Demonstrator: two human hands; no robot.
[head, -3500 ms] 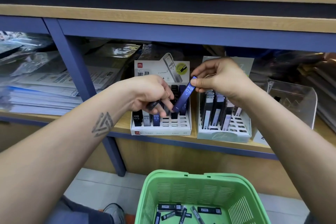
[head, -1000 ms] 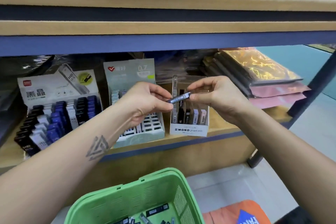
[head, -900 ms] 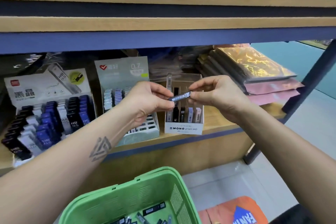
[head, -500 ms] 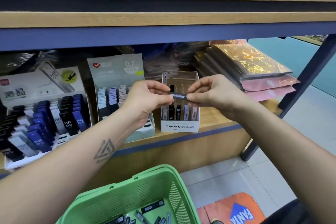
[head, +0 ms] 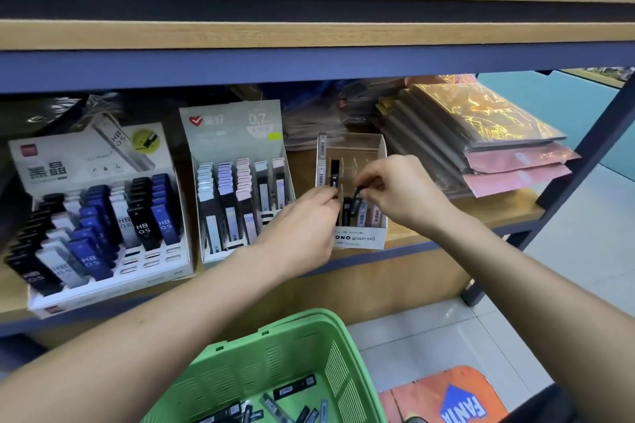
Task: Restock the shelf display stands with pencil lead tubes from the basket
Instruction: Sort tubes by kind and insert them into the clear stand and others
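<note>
My right hand (head: 402, 196) pinches a slim black lead tube (head: 355, 203) and holds it tilted just above the front slots of the small clear MONO stand (head: 357, 239) on the wooden shelf. Several tubes stand in that stand's front row, and one black tube (head: 334, 170) stands further back. My left hand (head: 302, 230) is at the stand's left front corner with its fingers curled, and its fingertips are hidden. The green basket (head: 275, 347) sits low in front of me with several loose tubes (head: 293, 388) on its bottom.
Left of the MONO stand are a 0.7 lead stand (head: 233, 127) and a white HB 0.5 stand (head: 113, 285), both holding several tubes. Stacked glossy packs (head: 481, 134) lie to the right. A shelf board (head: 309, 34) runs overhead, and a blue post (head: 598, 134) stands at the right.
Both hands held the black tube level in front of the MONO stand. Now the right hand alone has tipped it down over the front slots, and the left hand has dropped beside the stand.
</note>
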